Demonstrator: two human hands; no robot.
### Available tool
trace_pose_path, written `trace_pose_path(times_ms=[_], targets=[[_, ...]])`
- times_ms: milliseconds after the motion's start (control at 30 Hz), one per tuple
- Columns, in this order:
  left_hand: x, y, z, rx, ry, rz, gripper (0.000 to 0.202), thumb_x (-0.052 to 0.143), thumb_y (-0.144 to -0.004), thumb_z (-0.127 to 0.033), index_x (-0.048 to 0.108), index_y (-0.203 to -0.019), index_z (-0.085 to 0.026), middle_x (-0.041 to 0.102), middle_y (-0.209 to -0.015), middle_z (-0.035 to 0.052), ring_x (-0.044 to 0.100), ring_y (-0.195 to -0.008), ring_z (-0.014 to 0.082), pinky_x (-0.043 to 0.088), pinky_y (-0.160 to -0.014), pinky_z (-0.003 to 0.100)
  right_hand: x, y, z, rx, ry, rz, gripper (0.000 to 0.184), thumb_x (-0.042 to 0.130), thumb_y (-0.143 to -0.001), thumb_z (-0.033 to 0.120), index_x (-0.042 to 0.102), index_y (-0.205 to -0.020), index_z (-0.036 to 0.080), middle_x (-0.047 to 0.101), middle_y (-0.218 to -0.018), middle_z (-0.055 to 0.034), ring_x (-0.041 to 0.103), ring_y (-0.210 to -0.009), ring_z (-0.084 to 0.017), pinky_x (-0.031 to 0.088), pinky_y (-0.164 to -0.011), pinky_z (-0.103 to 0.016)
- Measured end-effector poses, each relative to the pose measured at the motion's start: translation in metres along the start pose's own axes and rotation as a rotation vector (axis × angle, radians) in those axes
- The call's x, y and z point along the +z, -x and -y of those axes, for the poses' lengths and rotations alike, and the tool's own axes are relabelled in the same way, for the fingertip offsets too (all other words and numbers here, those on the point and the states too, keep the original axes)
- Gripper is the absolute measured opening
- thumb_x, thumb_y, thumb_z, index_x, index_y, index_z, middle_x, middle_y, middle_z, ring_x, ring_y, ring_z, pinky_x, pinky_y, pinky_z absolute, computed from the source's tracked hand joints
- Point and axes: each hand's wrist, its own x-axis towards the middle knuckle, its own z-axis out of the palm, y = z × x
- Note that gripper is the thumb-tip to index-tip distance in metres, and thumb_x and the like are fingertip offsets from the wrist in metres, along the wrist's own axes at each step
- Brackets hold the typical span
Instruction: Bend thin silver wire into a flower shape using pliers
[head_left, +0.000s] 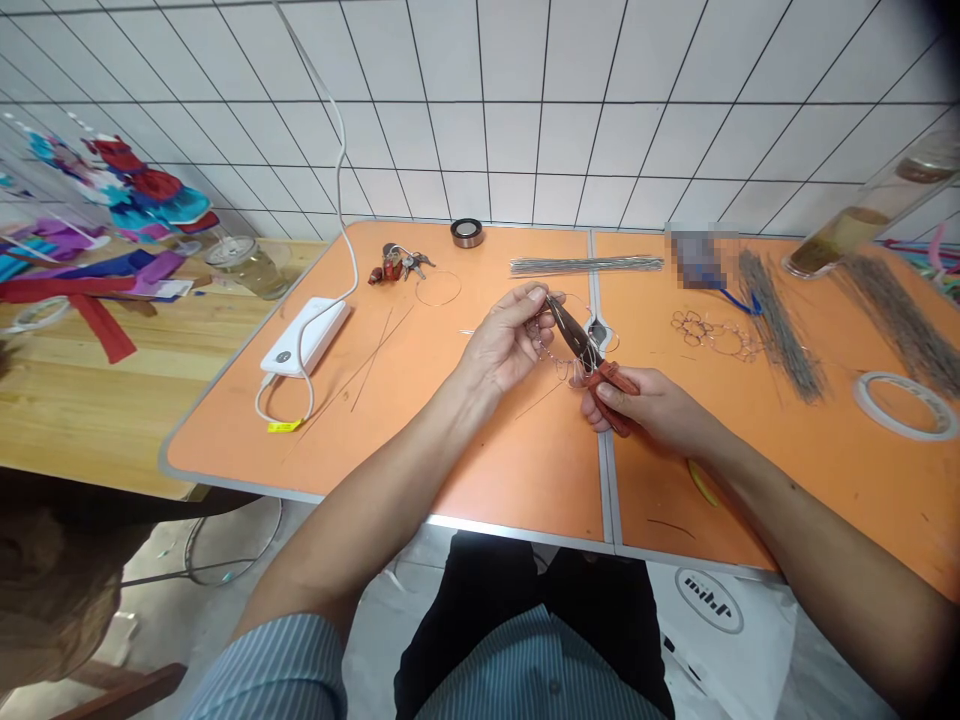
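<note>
Over the middle of the orange table [465,470], my left hand [508,340] pinches a thin wire piece [555,352] bent into small loops. My right hand [637,405] is wrapped around the red handles of a pair of pliers [576,335]. The dark jaws point up and left and meet the wire close to my left fingertips. Whether the jaws are fully closed on it is too small to tell. Behind the pliers lies a small white-rimmed dark object [598,333], partly hidden.
Bundles of straight wire [585,265] and dark wire [780,330] lie behind and right, near looped wire shapes [716,337] and a tape roll [905,405]. A white power strip [306,337], keys [403,263] and black tape [466,233] lie left and back. A bottle [847,235] stands right.
</note>
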Motion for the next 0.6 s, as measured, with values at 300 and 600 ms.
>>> trace_pose_path(times_ms=[300, 600], targets=[[-0.0015, -0.0003, -0.0001, 0.01, -0.014, 0.011, 0.02, 0.068, -0.105, -0.008, 0.07, -0.087, -0.017, 0.081, -0.085, 0.0, 0.063, -0.054, 0.0035, 0.052, -0.055, 0.014, 0.0017, -0.0012, -0.0012, 0.044, -0.023, -0.044, 0.054, 0.082, -0.093, 0.071, 0.074, -0.112, 0.02, 0.072, -0.097, -0.0091, 0.066, -0.075, -0.019, 0.042, -0.057, -0.031], [-0.004, -0.0013, 0.0003, 0.038, -0.034, 0.025, 0.016, 0.074, -0.101, -0.011, 0.071, -0.087, -0.017, 0.08, -0.088, 0.0012, 0.058, -0.055, 0.0026, 0.045, -0.052, 0.013, 0.0045, -0.0006, 0.0003, 0.05, -0.032, -0.073, 0.055, 0.084, -0.09, 0.072, 0.074, -0.105, 0.021, 0.071, -0.095, -0.0082, 0.063, -0.071, -0.018, 0.039, -0.054, -0.03]])
